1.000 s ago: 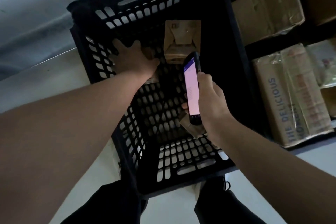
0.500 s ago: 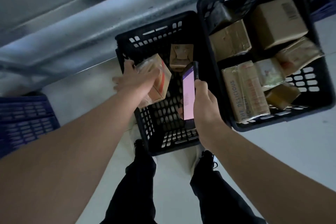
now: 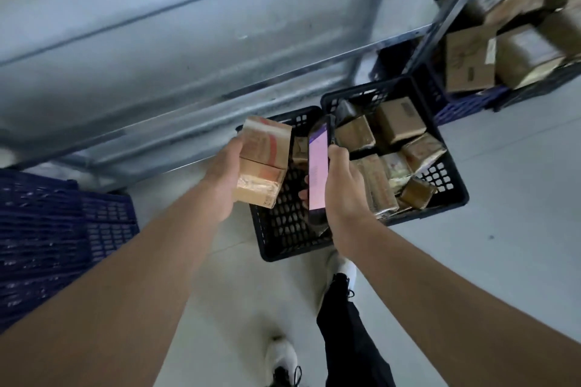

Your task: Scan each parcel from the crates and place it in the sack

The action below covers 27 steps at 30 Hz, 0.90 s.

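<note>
Parcel in hand: one taped cardboard parcel (image 3: 264, 163) with a red band is hanging above the left rim of the near black crate (image 3: 292, 248).
Left hand (image 3: 224, 179): its fingers are curling round that parcel's left side, gripping it.
Right hand (image 3: 342, 185): its fingers are wrapping round one scanner (image 3: 318, 173), its pink screen glowing, over the crate's middle.
Inside the crate: one small parcel (image 3: 300, 151) is lying at the far wall.
Right of the crate: one second black crate (image 3: 452, 195) is sitting just beside it, holding seven parcels (image 3: 399, 119).
Left of the crate: stacked blue crates (image 3: 63, 223) are standing well apart; their number is unclear.
</note>
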Tool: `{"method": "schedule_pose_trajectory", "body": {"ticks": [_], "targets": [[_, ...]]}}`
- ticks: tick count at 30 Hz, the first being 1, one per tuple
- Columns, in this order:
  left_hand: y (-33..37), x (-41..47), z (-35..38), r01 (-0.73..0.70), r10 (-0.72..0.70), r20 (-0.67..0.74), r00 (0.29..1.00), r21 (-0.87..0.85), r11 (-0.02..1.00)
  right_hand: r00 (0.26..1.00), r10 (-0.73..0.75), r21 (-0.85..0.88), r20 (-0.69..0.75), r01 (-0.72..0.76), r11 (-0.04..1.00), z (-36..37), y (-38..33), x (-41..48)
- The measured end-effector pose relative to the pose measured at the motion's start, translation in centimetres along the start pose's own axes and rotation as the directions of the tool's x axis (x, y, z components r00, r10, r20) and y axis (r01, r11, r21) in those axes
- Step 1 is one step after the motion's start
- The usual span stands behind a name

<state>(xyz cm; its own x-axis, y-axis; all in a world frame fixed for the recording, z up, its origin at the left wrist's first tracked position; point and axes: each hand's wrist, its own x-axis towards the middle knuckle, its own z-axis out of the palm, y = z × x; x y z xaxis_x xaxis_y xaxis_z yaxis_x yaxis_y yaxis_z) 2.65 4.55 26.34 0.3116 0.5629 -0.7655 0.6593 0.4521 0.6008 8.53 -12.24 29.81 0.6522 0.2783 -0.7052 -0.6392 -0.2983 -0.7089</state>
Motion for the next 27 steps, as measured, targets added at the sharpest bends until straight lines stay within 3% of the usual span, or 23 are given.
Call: {"method": "schedule_pose_trajectory", "body": {"ticks": [12, 19, 27], "targets": [[3.8, -23.8, -10.5, -0.137, 0.180, 0.165, 0.970, -0.241, 0.961, 0.969, -0.238, 0.026, -0.057, 0.240, 0.970, -1.1, -7.0, -25.1], [8.3, -37.6, -13.6, -0.269, 0.360, 0.151, 0.921, -0.424, 0.865, 0.922, -0.384, 0.091, -0.040, 0.386, 0.918, -3.3, -13.7, -38.0], [10.5, -51.4, -14.0, -0.432, 0.538, 0.058, 0.841, -0.527, 0.732, 0.810, -0.574, 0.140, 0.122, 0.559, 0.818, -10.3, -20.4, -50.1]]}}
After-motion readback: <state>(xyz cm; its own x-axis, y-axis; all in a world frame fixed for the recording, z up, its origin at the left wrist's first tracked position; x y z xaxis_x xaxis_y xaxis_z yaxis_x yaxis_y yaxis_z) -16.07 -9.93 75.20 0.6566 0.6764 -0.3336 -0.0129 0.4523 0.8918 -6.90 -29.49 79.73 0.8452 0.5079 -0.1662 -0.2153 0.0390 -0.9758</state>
